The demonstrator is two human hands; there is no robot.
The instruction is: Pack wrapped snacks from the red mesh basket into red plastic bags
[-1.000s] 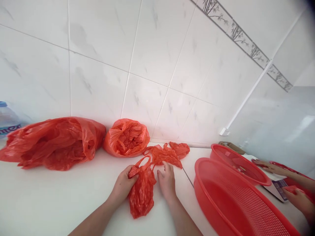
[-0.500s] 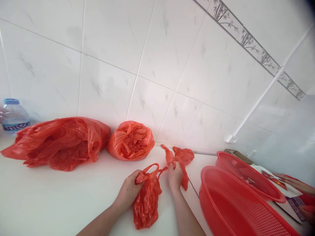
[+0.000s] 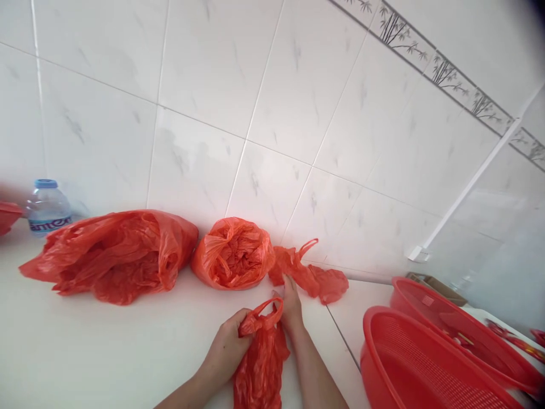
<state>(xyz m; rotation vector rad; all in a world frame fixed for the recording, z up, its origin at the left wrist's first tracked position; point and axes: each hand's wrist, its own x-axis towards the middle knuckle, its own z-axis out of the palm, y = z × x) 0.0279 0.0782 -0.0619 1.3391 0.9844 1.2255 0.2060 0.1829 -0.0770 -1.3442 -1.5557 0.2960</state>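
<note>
My left hand (image 3: 226, 347) is closed around the gathered top of a crumpled red plastic bag (image 3: 260, 366), which hangs down toward the lower frame edge with its loop handle standing up. Just behind that handle is my right hand (image 3: 292, 307), fingers stretched out and thumb apart, its fingertips close to a loose red plastic bag (image 3: 326, 283) lying near the wall. Whether the fingertips touch the loose bag is unclear. A round, stuffed red bag (image 3: 233, 253) stands behind both hands, packed with crumpled red plastic.
A larger red bag (image 3: 123, 255) lies along the wall at left, beside a water bottle (image 3: 49, 213). Another person's blurred hand (image 3: 6, 193) shows at the left edge. Two red plastic baskets (image 3: 383, 363) stand at right, past a seam in the white tabletop (image 3: 128, 352).
My right hand has let go of the loose red bag, which now lies flatter by the wall, and has come nearer the bag in my left hand. The view has shifted slightly.
</note>
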